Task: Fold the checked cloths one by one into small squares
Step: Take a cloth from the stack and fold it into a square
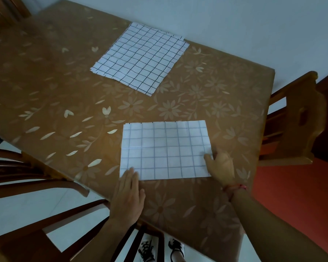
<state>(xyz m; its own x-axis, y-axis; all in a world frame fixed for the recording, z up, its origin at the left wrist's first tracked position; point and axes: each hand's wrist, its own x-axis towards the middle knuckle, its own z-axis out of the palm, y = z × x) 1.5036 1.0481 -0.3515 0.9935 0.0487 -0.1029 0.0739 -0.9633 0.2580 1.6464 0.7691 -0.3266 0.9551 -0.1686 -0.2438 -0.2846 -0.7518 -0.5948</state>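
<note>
Your flat left hand [128, 193] pins the folded checked cloth [165, 150], lower centre; your right hand [222, 165] meets its right edge, grip unclear. It looks light and limp, so pinch corners.

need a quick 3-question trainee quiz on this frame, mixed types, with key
1. True or false: the left hand lies flat on the near cloth's near-left corner.
2. Where is the pile of cloths? A: far side of the table. B: on a chair. C: on the floor.
3. Fill in: the right hand touches the near cloth's ____ edge.
Key: 1 true; 2 A; 3 right.
</note>
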